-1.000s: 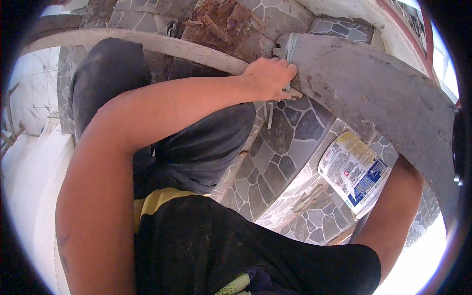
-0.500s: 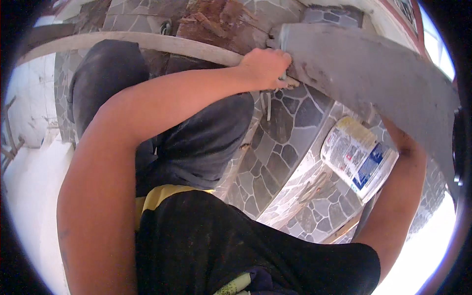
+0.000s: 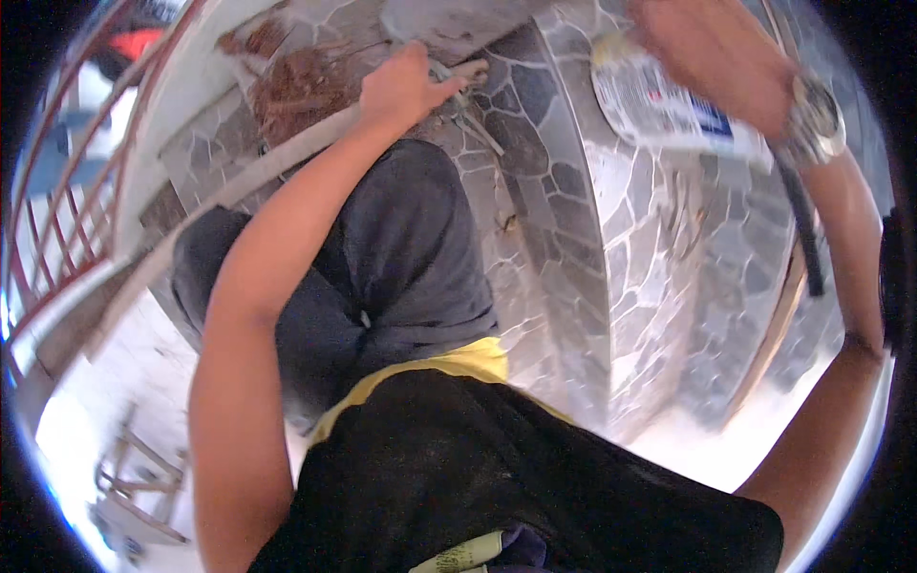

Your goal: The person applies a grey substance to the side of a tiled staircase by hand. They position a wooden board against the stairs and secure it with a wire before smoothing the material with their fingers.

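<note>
My left hand (image 3: 399,88) is closed around a long pale wooden strip (image 3: 296,148) near its far end, the thumb lying along the top. Some greenish material shows by the fingers, too small to make out. My right hand (image 3: 712,62) is stretched forward at the upper right, smeared by motion, so its fingers cannot be read; a metal watch (image 3: 814,119) sits on that wrist. Partly behind this hand is a white plastic bucket (image 3: 630,100) with a printed blue label. A smooth grey board (image 3: 458,21) shows at the top edge, beyond my left hand.
Irregular grey stone tiles with pale joints cover the step (image 3: 549,181) and floor. Reddish-brown debris (image 3: 301,91) lies beyond the strip. A dark bar (image 3: 800,229) and a wooden batten (image 3: 769,334) are at the right. Red railings (image 3: 76,210) stand far left, a wooden frame (image 3: 143,477) lower left.
The view has swung round. The grey board, which spanned the upper right and hid my right hand, now shows only at the top. My right hand has come into sight; the left stays on the strip.
</note>
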Motion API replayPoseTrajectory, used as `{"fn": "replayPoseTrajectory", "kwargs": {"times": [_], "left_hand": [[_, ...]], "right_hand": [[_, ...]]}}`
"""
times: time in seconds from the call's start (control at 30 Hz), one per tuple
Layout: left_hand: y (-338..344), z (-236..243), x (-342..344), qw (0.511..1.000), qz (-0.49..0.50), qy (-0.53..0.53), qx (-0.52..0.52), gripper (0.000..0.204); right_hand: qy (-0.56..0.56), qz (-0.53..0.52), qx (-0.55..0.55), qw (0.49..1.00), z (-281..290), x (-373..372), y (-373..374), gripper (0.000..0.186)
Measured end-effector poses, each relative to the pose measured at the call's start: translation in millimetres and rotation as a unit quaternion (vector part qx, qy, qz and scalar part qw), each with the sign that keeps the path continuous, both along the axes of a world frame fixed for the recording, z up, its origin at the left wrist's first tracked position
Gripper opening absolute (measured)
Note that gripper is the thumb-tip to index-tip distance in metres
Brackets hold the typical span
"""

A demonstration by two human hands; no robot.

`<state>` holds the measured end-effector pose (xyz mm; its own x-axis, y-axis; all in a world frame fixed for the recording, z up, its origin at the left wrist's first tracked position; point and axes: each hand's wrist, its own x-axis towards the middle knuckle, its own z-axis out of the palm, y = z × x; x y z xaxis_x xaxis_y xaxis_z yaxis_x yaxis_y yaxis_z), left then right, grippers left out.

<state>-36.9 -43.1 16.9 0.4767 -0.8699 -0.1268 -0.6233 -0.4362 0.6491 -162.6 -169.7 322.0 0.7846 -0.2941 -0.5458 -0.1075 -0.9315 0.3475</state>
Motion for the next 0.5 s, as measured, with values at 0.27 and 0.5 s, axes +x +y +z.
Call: {"fn": "replayPoseTrajectory", "kwargs": {"times": [0.27, 0.5], "left_hand": [[-3.3, 14.3, -11.3, 0.998, 0.026, -0.051, 0.033, 0.069], [-5.9, 1.7, -20.6, 0.995, 0.045, -0.088, -0.014, 0.069]], "right_hand": [[-0.391, -0.284, 0.266, 0.835, -150.8, -136.6, 161.1, 0.025], [-0.573, -0.451, 0.152, 0.668, -325.2, -146.0, 161.3, 0.042]]}}
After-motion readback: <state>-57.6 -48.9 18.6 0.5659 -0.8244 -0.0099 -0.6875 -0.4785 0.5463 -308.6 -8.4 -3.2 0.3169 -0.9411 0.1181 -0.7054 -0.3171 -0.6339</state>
